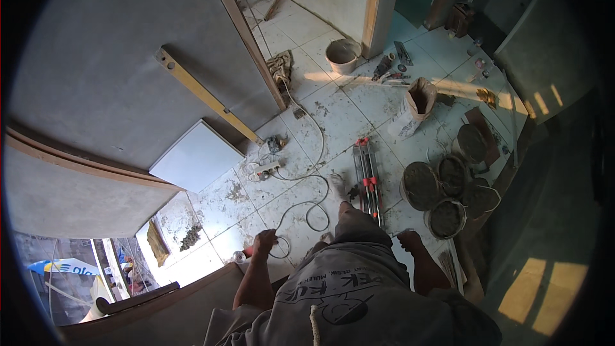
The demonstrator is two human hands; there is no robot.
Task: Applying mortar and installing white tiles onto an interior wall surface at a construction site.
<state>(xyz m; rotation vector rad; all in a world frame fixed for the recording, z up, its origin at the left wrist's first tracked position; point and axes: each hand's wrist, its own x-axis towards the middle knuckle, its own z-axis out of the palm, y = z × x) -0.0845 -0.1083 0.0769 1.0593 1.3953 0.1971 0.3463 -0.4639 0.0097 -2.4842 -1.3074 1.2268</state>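
My left hand [264, 242] is closed around a grey cable [301, 205], which loops over the floor beside it. Farther off, the cable runs to a white power strip [268, 168]. My right hand [410, 241] hangs low at my right side with its fingers curled; whether anything is inside them is hidden. Ahead of it lies a manual tile cutter [369, 182] with metal rails and red parts, just right of my foot [338, 187]. Nearest to the right hand stands a mortar-filled bucket [446, 219].
More mortar buckets [420, 186] crowd the right. An open cement bag [413, 109], power tool [383, 66] and trowel [403, 53] lie beyond, with another bucket [343, 56]. A yellow level [205, 93] and white tile [197, 155] lean on the left wall. Debris dots the tiled floor [333, 112].
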